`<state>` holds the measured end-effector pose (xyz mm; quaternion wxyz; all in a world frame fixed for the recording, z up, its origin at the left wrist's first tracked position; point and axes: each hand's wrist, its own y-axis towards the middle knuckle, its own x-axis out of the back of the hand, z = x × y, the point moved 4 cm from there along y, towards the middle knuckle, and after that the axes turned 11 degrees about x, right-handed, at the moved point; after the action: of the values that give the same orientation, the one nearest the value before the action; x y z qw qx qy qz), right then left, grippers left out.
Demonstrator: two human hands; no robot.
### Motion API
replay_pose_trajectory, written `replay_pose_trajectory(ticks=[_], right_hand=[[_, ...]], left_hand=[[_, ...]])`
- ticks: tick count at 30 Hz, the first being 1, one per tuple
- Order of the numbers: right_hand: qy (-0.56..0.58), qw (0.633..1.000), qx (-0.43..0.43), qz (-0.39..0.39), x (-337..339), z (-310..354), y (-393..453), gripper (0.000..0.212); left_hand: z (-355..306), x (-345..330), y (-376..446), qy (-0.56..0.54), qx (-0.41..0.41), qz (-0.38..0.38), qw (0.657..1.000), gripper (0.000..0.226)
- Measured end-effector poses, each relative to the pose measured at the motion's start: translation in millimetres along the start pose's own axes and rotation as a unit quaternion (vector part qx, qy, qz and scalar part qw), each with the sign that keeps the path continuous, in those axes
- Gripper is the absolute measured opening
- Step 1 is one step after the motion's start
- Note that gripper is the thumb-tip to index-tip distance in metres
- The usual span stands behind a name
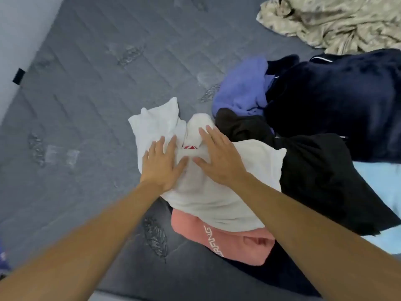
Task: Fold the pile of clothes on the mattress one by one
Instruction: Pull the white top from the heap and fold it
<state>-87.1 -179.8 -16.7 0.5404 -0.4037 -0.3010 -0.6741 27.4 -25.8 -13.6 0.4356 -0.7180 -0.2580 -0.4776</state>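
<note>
On quilted grey mattress [91, 88]: crumpled white garment [217, 192] atop the clothes pile.
Left hand [161, 166] and right hand [219, 158] press it, fingers flat, gripping nothing; soft pink garment [238, 244] lies beneath.

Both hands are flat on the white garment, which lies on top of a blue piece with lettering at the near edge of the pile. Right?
Not quite. The head view shows the left hand and the right hand flat on the white garment, but the lettered piece under it is the pink garment, not blue. The rest stands.
</note>
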Motion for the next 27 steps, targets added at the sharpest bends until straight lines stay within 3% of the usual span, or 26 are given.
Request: replay_pose_trajectory(ticks=[3,9,17,20,24,27], right_hand=[[0.007,1.0,0.003,-0.017,-14.7,8.7,42.3,0.081],[0.091,0.992,-0.069,0.046,-53.1,10.7,101.7,0.079],[0.156,0.978,-0.127,0.059,-93.4,-0.5,166.7,0.082],[0.153,0.98,-0.122,0.04,-101.0,-1.3,180.2,0.081],[0.159,0.981,-0.11,-0.021,-94.5,1.3,177.3,0.045],[0.177,0.977,-0.104,-0.06,-71.7,18.5,165.9,0.037]], left_hand=[[13.4,-2.7,27.5,-0.025,0.042,-0.005,0.999,0.082],[31.5,-22.1,72.8,-0.082,0.144,0.036,0.986,0.088],[69.5,-40.8,130.9,-0.192,0.188,0.031,0.963,0.09],[76.5,-43.4,140.3,-0.228,0.159,-0.026,0.96,0.077],[84.1,-40.1,130.5,-0.314,0.122,-0.063,0.94,0.041],[88.8,-22.0,108.5,-0.358,0.095,-0.078,0.925,0.025]])
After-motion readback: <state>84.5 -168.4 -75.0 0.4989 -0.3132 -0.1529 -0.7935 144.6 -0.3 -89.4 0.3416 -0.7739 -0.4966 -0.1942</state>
